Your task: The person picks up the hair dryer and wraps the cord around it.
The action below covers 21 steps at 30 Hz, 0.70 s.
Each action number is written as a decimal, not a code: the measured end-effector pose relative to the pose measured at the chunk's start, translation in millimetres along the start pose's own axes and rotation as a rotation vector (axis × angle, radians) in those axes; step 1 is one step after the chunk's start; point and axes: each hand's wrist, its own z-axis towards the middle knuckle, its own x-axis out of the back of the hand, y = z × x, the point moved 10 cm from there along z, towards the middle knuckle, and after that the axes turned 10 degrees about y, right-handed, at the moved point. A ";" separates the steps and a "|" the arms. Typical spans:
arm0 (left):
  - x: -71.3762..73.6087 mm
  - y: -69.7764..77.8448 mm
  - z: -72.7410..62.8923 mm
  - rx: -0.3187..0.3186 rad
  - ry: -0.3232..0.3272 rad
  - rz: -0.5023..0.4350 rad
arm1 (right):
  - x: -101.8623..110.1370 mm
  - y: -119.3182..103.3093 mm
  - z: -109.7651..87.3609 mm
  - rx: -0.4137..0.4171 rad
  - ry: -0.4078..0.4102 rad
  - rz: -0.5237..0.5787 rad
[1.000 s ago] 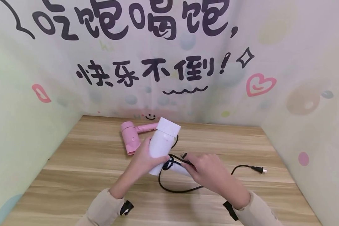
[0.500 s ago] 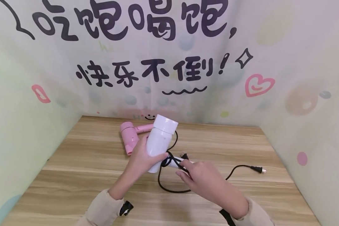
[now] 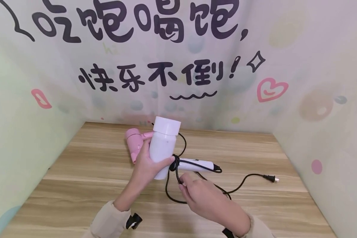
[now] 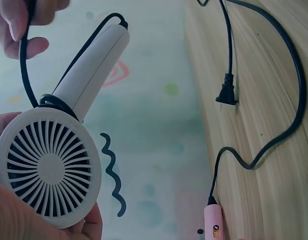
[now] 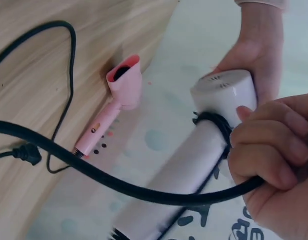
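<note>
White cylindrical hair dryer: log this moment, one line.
left hand grips white hair dryer; right hand holds black cord, looped round handle; pink hair dryer on wooden table

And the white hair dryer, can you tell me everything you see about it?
The white hair dryer looks like shiny plastic. Its barrel has a wider cap-like end and, opposite, a round slatted grille. Black cord loops around the handle beside the barrel. The left hand grips the tilted barrel above the wooden table; the right hand holds the cord.
</note>
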 end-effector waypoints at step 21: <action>-3.3 1.8 -11.2 0.245 -0.103 -0.262 | -14.6 20.5 10.2 0.155 0.103 -0.006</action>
